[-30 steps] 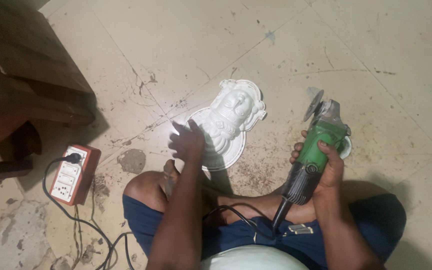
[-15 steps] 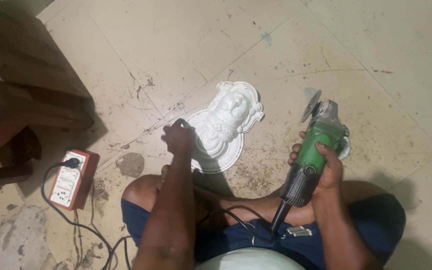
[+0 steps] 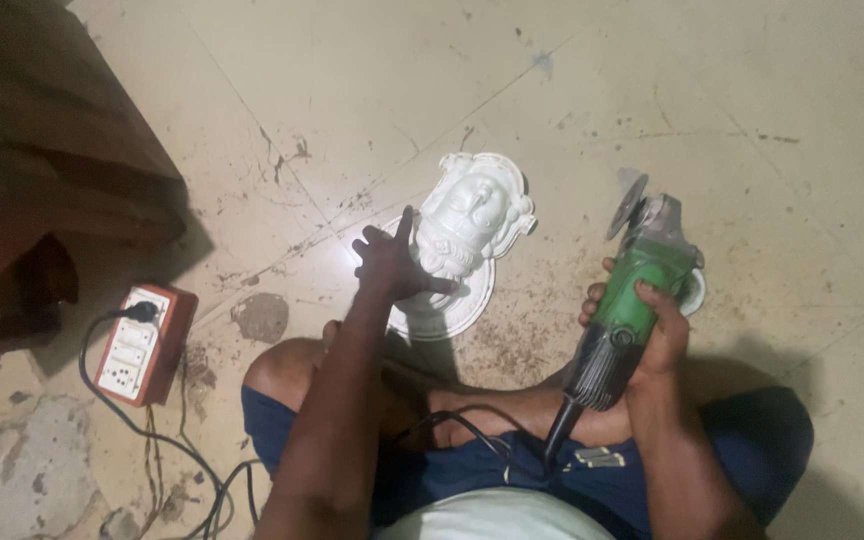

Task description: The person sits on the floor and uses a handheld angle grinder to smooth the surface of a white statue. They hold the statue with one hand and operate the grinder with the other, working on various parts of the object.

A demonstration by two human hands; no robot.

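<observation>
A white plaster cast (image 3: 464, 225) shaped like a face lies on the tiled floor in front of my crossed legs. My left hand (image 3: 389, 262) rests on its lower left side with the fingers spread. My right hand (image 3: 645, 322) grips the body of a green angle grinder (image 3: 632, 290). The grinder's disc (image 3: 628, 203) points away from me and sits to the right of the cast, apart from it. Its black cable (image 3: 472, 425) runs back over my lap.
A red and white extension box (image 3: 142, 342) with a black plug and cable lies on the floor at the left. Dark wooden furniture (image 3: 42, 160) stands at the upper left. The floor (image 3: 732, 90) is dusty and scratched, with a broken patch (image 3: 32, 480) at the lower left.
My left hand has opened its fingers and settled on the cast's lower left side. The right hand keeps hold of the grinder in about the same place.
</observation>
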